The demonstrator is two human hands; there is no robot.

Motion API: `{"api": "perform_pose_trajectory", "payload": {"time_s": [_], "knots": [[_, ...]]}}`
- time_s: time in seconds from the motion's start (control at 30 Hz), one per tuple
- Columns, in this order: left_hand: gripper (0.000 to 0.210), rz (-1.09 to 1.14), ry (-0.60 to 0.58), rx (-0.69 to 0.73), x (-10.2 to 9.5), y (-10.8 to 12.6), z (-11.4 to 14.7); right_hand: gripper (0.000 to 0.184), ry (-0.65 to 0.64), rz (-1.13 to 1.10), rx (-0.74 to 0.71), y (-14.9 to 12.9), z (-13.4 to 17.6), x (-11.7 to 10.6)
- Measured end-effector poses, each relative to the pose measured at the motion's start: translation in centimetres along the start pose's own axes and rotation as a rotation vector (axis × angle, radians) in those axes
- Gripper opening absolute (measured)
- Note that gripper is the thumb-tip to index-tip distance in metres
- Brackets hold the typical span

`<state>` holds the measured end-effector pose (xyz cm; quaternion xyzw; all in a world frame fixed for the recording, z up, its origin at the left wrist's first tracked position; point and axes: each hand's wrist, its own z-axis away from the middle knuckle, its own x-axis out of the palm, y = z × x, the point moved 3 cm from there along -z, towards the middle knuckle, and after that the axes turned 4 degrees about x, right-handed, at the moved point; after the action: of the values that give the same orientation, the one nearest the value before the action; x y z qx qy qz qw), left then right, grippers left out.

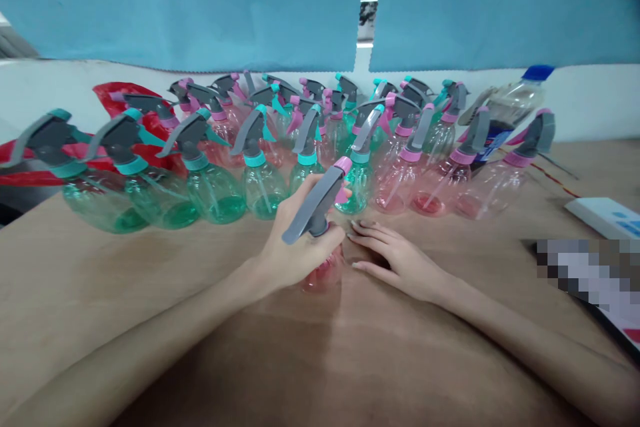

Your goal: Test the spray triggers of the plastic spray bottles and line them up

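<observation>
While the left grip is closed round the neck of one pink spray bottle, centre, the right grip lies just beside it at three o'clock, fingers spread on the desk. Behind: green bottles, ten to one o'clock; pink bottles, about two.

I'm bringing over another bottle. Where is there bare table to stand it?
The table is bare between the left forearm and green bottles, and between that forearm and the right forearm, nearer the camera than the held bottle. Behind, rows of spray bottles crowd it.
</observation>
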<state>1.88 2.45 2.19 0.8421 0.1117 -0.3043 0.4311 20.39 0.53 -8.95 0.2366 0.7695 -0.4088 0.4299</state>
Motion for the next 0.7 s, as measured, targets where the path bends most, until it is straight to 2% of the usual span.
{"api": "perform_pose_trajectory", "payload": {"time_s": [0.1,0.37,0.7], "knots": [[0.039,0.066,-0.007,0.000,0.03,-0.01,0.13,0.051,-0.002,0.008,0.007,-0.03,-0.02,-0.01],[0.029,0.071,0.022,-0.007,0.17,-0.16,0.42,0.050,0.003,-0.005,-0.012,0.00,-0.03,-0.05],[0.035,0.155,-0.026,-0.029,0.24,0.11,0.08,0.051,0.000,-0.013,-0.012,0.04,-0.10,-0.03]]}}
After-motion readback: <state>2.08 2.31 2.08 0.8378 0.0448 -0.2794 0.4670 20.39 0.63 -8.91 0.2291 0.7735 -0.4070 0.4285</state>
